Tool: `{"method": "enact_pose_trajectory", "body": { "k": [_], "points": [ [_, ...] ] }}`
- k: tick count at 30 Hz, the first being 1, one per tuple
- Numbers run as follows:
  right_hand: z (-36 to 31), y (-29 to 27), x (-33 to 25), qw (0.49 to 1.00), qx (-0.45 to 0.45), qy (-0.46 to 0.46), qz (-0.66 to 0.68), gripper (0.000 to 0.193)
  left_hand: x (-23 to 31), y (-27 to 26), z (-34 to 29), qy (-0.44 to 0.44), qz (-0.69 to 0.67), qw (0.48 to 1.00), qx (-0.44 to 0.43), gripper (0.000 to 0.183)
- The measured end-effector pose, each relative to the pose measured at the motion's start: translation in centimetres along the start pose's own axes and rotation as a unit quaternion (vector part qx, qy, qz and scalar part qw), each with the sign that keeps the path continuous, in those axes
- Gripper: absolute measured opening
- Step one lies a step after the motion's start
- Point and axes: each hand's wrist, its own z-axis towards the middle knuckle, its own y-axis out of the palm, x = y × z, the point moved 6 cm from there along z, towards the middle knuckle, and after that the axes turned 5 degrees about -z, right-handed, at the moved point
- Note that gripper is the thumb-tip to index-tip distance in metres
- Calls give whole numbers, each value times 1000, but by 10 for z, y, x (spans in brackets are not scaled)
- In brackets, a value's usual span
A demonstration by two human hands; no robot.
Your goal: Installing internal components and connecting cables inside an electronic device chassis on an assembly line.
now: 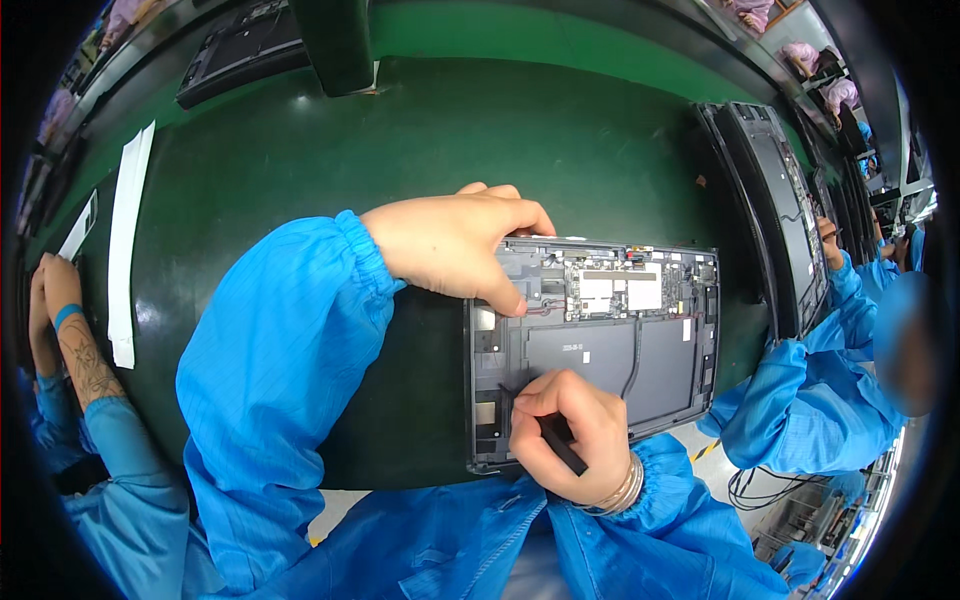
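An opened tablet (600, 350) with its circuit board (615, 290) and large dark battery (660, 365) exposed lies at the table's near edge. My left hand (470, 240) grips its upper left corner, thumb pressed on the inner face near a thin cable and fingers over the far edge. In my closed right hand (575, 435) is a slim black handheld tool (562, 446), its end pointing at the tablet's lower left part. The tool's tip is too small to make out, so its exact kind is unclear.
On the green table (400, 130) lie a white strip (128, 240) at left and another opened device (250, 50) beside a dark post (335, 45). More opened devices (770, 200) stand at right. Co-workers in blue sleeves work on both sides, a co-worker's tattooed forearm (85, 350) at left.
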Motion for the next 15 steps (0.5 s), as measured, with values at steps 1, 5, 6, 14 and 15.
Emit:
{"method": "enact_pose_trajectory", "body": {
  "k": [1,5,6,14,15],
  "points": [
    [0,0,0,1000,14,2,-5,16,0,0,-1,0,-1,1000,4,60],
    [-1,-1,3,998,47,-2,-34,16,1,0,0,10,-16,1000,-3,61],
    [-1,-1,3,998,44,0,-34,16,0,0,0,15,-16,1000,-3,61],
    [-1,0,1,1000,26,2,-11,14,-1,1,-7,8,-27,1000,4,60],
    [-3,-1,1,1000,27,3,-11,14,-1,2,-7,20,-34,999,12,59]
  ]
}}
